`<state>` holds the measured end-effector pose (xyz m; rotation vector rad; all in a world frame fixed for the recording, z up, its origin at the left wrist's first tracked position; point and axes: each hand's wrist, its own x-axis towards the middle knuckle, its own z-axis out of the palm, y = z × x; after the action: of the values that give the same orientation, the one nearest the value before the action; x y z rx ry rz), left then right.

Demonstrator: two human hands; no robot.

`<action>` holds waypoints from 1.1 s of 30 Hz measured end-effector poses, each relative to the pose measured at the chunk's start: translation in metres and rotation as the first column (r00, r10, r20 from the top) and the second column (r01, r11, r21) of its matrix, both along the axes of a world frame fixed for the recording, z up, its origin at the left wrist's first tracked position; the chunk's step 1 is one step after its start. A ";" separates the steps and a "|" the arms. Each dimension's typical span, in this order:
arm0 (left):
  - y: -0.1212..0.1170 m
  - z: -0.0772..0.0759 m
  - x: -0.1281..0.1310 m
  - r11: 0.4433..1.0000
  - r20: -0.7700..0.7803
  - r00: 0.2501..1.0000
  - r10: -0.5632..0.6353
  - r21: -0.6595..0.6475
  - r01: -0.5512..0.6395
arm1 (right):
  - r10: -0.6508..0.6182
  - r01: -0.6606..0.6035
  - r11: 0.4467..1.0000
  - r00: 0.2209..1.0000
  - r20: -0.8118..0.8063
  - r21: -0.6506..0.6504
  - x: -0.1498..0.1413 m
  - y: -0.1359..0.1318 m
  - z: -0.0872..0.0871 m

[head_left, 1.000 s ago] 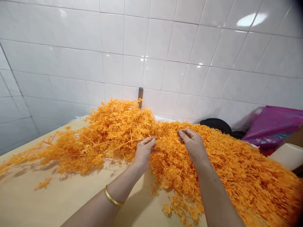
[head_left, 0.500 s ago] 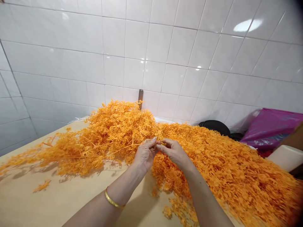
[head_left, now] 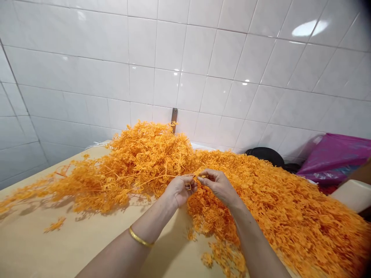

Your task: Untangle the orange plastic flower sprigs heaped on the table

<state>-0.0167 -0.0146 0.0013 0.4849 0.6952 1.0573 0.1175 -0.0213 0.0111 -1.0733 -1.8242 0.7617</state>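
Above orange sprigs [head_left: 261,208], thin stem [head_left: 203,176], left hand [head_left: 182,189], right hand [head_left: 217,184] pinching it

Head-worn view, facing forward and down, near the left hand [head_left: 181,189], right hand [head_left: 217,185], tiled wall [head_left: 174,58] beyond

The fingers [head_left: 188,180] hide most of the pinched orange strand [head_left: 203,176].

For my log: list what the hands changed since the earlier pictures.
The right hand has moved left, off the orange sprig pile, to meet the left hand, and now pinches a thin orange stem beside it. The left hand stayed nearly in place, curled. The pile and the magenta plastic bag stayed as they were.
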 end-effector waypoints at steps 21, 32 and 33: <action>0.004 -0.016 0.005 0.998 -0.048 0.998 0.035 0.045 -0.033 | -0.088 0.085 0.996 0.984 0.155 0.025 -0.001 0.003 -0.007; -0.013 -0.022 0.023 0.901 -0.099 0.982 0.162 0.421 -0.106 | -0.474 0.475 0.873 0.880 -0.042 0.106 -0.002 0.010 -0.014; -0.013 -0.022 0.024 0.895 -0.099 0.978 0.182 0.428 -0.123 | -0.534 0.528 0.833 0.846 -0.012 0.167 -0.005 0.010 -0.015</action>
<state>0.0076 -0.0278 -0.0208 0.8945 0.6321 1.3415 0.1127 -0.0114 -0.0036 -1.4024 -1.4710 0.2523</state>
